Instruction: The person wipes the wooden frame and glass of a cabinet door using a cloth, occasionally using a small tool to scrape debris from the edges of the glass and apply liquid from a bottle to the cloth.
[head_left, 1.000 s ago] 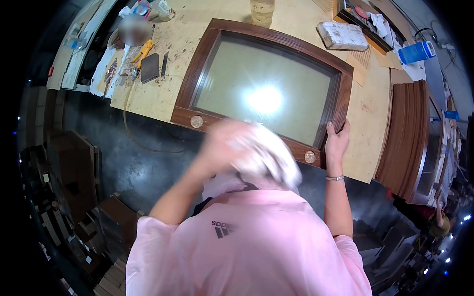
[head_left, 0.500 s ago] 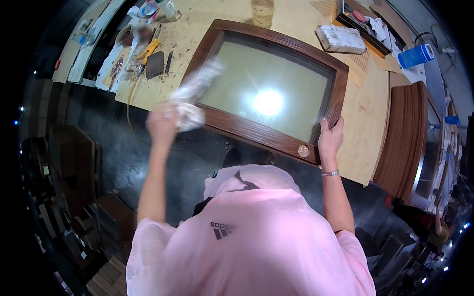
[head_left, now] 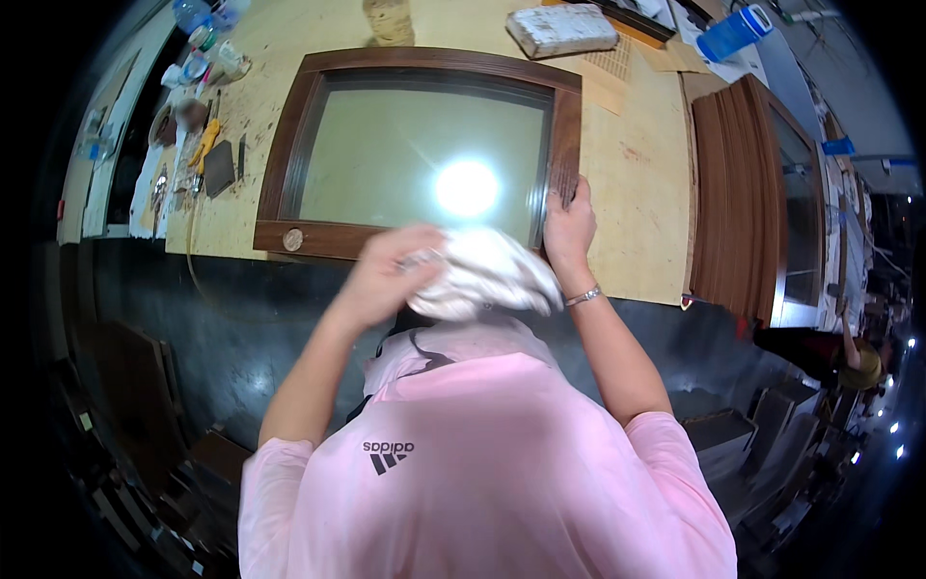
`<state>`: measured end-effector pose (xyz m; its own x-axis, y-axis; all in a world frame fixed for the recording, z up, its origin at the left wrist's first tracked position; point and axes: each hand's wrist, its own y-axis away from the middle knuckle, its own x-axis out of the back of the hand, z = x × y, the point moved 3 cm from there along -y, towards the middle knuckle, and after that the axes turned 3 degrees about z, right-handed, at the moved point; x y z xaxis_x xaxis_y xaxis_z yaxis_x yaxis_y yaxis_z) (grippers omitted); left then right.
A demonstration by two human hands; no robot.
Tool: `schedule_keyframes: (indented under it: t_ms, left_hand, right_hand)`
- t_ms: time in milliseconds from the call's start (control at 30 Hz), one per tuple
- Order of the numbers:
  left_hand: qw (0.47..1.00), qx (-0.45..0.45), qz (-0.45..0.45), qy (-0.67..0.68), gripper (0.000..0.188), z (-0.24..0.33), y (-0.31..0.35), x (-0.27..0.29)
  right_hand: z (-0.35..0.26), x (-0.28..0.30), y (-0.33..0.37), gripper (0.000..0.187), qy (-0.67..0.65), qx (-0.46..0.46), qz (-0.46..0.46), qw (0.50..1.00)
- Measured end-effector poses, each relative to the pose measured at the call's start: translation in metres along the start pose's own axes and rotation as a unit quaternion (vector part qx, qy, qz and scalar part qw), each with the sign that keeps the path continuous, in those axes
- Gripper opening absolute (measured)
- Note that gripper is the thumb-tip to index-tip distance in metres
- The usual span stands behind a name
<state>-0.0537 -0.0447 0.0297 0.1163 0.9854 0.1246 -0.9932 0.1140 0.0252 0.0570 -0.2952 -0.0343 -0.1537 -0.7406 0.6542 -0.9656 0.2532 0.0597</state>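
Observation:
A cabinet door with a dark brown wooden frame [head_left: 333, 239] and a glass pane lies on the worktable, its near edge toward me. A bright light glares off the pane. My left hand [head_left: 395, 270] is closed on a crumpled white rag [head_left: 487, 275], slightly blurred, over the right part of the near rail. Whether the rag touches the wood I cannot tell. My right hand [head_left: 571, 230] grips the frame's right side near its near corner, which the rag partly hides. A round hole [head_left: 293, 238] shows in the near left corner.
Left on the stained plywood table [head_left: 637, 193] lie a yellow-handled tool [head_left: 205, 145], a dark flat block [head_left: 220, 169] and several containers. A wrapped white block [head_left: 561, 32] and a blue bottle [head_left: 733, 34] are at the far right. Stacked brown panels [head_left: 738, 193] stand right.
My left hand has carried the rag from the door's left side to the right along its near edge. The near left hole now shows. My right hand still holds the frame; the view has shifted.

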Motion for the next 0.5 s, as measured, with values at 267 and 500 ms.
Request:
schedule_keyframes:
  t_ms: [267, 500]
  left_hand:
    - [0.989, 0.009, 0.139, 0.041, 0.035, 0.004, -0.015, -0.01]
    - [0.992, 0.013, 0.095, 0.079, 0.042, 0.021, 0.008, -0.023]
  right_hand:
    - [-0.036, 0.015, 0.04, 0.06, -0.21, 0.208, -0.041, 0.954]
    - [-0.063, -0.008, 0.063, 0.035, -0.382, 0.011, -0.229, 0.895]
